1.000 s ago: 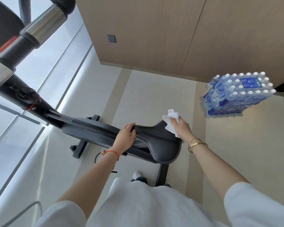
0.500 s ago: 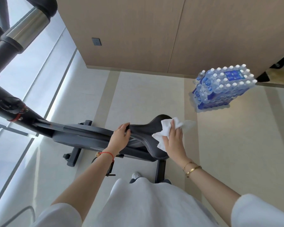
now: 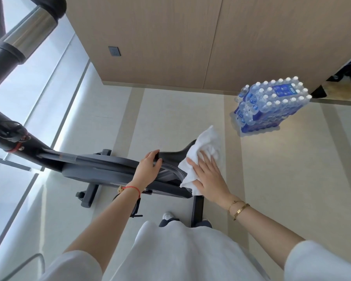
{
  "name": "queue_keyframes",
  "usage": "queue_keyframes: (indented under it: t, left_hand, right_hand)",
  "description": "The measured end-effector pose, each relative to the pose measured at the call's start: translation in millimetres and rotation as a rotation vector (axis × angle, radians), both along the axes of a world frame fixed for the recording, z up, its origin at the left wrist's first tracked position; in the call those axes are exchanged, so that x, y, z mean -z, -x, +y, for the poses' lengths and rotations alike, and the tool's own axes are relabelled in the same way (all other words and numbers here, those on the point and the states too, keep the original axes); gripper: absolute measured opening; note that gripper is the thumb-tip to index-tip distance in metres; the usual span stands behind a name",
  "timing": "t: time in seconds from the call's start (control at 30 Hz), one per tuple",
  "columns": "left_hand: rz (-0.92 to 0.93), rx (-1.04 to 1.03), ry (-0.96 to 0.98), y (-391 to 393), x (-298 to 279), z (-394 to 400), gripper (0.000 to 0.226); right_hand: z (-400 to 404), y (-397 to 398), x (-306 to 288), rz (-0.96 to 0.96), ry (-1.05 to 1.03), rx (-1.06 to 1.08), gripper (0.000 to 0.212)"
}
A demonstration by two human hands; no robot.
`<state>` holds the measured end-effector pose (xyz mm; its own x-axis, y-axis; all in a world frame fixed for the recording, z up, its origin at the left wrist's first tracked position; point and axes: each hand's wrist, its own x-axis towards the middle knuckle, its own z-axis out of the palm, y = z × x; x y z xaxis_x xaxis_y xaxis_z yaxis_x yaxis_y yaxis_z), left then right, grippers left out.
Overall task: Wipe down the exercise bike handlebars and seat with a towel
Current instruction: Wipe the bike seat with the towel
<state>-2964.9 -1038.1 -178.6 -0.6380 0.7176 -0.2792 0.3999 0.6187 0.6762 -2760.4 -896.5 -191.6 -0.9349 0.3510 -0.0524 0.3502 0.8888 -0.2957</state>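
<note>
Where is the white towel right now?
The towel lies on the wide back part of the black bike seat, pressed flat under the right hand. The left hand grips the seat's narrow front end beside it.

A crumpled white towel (image 3: 203, 159) is spread over the rear of the black bike seat (image 3: 171, 159), whose narrow nose is left uncovered, above the tiled floor.

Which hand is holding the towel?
The right hand, with gold bracelets, presses the white towel flat on the seat; the left hand grips the seat's nose.
</note>
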Motion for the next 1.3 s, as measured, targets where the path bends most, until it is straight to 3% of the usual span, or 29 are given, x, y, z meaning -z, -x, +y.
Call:
queue_keyframes:
  t: [0.13, 0.3, 0.53, 0.73, 1.0, 1.13, 1.3]
  left_hand:
    - [0.003, 0.006, 0.013, 1, 0, -1, 0.046]
    - [-0.008, 0.016, 0.009, 3, 1, -1, 0.047]
    - [-0.023, 0.01, -0.006, 3, 1, -2, 0.047]
    - [-0.026, 0.01, -0.008, 5, 0, -2, 0.046]
    - [-0.027, -0.012, -0.025, 4, 2, -3, 0.045]
    - [-0.028, 0.005, -0.022, 6, 2, -3, 0.044]
    - [-0.03, 0.001, -0.008, 6, 4, -3, 0.043]
  right_hand:
    - [11, 34, -9, -0.045, -0.025, -0.16, 0.064]
    - [4, 35, -17, -0.037, 0.03, -0.14, 0.067]
    - [-3, 16, -15, -0.071, -0.079, -0.162, 0.079]
    - [10, 19, -25, -0.146, 0.066, -0.249, 0.08]
    - [-2, 47, -11, -0.1, -0.142, -0.161, 0.074]
    - [-8, 72, -6, -0.119, -0.168, -0.107, 0.079]
    - [-4, 47, -2, -0.057, -0.118, -0.028, 0.073]
